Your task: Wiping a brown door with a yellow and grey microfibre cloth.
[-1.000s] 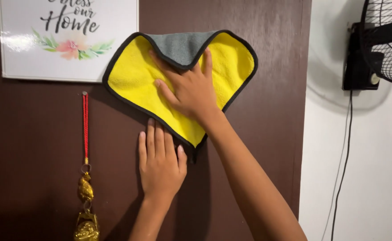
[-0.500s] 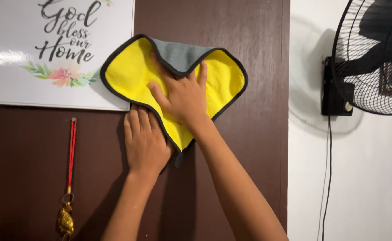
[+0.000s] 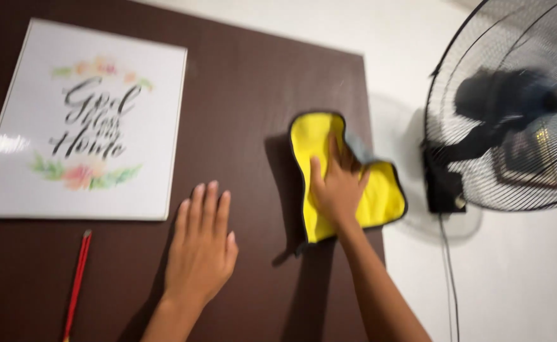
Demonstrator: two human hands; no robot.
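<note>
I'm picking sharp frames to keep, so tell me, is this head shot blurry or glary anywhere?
Head view: motion blur smears the fan, the yellow cloth and both hands; a glare patch sits on the poster at its left edge; the cloth and right hand cast a soft shadow leftward on the brown door.

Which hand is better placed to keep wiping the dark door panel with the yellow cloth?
Right. The right hand already presses flat on the yellow cloth, which lies against the door panel near its right edge. The left hand lies bare and flat on the panel, apart from the cloth, below the framed print.
</note>
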